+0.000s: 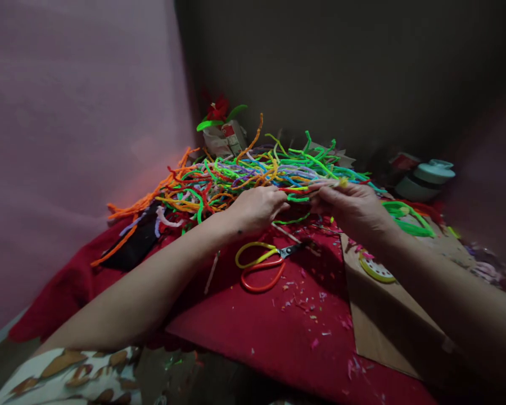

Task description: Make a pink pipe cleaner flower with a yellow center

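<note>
My right hand (356, 205) pinches a pale pipe cleaner (324, 183) with a yellow tip between thumb and fingers. To its left, my left hand (259, 207) is closed, its fingers curled toward the right hand; what they hold is hidden. A red and yellow strand (297, 189) shows in the gap between both hands. Right behind them spreads a big tangled pile of pipe cleaners (244, 177) in orange, green, purple, blue and other colours. Below the hands, scissors (263, 267) with one yellow and one red handle loop lie on the red cloth (253, 332).
Brown cardboard (388, 332) lies at right, with a yellow-rimmed disc (377, 269) on it. Green loops (409, 219) and a light-blue-lidded jar (430, 177) stand beyond. A red flower (218, 109) is at the back. Small scraps (307, 306) litter the cloth. A black item (132, 244) lies left.
</note>
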Demonstrator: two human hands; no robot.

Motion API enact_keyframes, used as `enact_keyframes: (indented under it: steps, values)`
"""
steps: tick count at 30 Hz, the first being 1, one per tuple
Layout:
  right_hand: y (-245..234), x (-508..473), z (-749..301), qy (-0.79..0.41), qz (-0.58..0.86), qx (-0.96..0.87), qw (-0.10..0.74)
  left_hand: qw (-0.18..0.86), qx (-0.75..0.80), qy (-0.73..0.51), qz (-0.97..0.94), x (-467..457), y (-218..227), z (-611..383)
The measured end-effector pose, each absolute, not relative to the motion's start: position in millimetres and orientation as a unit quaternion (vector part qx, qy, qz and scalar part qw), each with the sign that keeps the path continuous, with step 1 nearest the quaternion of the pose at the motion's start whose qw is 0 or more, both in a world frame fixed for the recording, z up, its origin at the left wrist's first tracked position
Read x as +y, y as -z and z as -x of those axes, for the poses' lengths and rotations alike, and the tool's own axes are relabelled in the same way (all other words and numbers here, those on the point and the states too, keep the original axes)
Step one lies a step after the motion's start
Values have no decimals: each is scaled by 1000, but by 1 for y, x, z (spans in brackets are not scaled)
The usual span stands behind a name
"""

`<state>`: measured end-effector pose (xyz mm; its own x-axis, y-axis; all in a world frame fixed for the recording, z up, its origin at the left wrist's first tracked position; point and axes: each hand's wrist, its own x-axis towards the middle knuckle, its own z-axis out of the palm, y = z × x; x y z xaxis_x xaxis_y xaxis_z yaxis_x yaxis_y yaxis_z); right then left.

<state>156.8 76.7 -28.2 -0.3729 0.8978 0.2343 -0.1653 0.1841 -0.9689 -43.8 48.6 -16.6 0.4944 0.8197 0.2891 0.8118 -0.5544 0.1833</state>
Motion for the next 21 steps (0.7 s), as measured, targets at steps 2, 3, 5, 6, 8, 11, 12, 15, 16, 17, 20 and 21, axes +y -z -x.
enact_keyframes:
  steps: [2, 3, 5, 6, 8, 11, 12, 15, 16, 17, 20, 21]
  values:
    - [16, 69, -161, -560, 280, -556, 546, -38, 489, -133, -861, 34, 8, 36]
    - [10, 66, -165, -556, 275, -532, 577, -37, 494, -108, -862, 28, 6, 33]
    - [2, 61, -172, -552, 288, -485, 614, -4, 476, -56, -877, 22, 7, 29]
    - [0, 59, -177, -550, 301, -463, 626, 14, 464, -40, -885, 23, 10, 29]
    - [2, 55, -185, -551, 323, -430, 637, 53, 448, -33, -892, 31, 18, 31]
    - [14, 49, -193, -571, 332, -404, 632, 102, 459, -55, -881, 47, 28, 37]
    - [19, 46, -194, -580, 337, -396, 628, 104, 458, -68, -880, 50, 29, 39]
    - [34, 34, -192, -614, 362, -382, 588, 124, 452, -136, -873, 49, 22, 36]
    - [38, 30, -189, -629, 367, -383, 568, 161, 451, -167, -862, 45, 19, 31]
    - [42, 26, -187, -639, 370, -381, 556, 225, 450, -206, -839, 39, 15, 26]
    - [49, 16, -179, -642, 352, -395, 555, 465, 430, -268, -726, 20, 9, 5]
    - [50, 13, -177, -639, 351, -405, 552, 511, 426, -282, -691, 14, 10, -2]
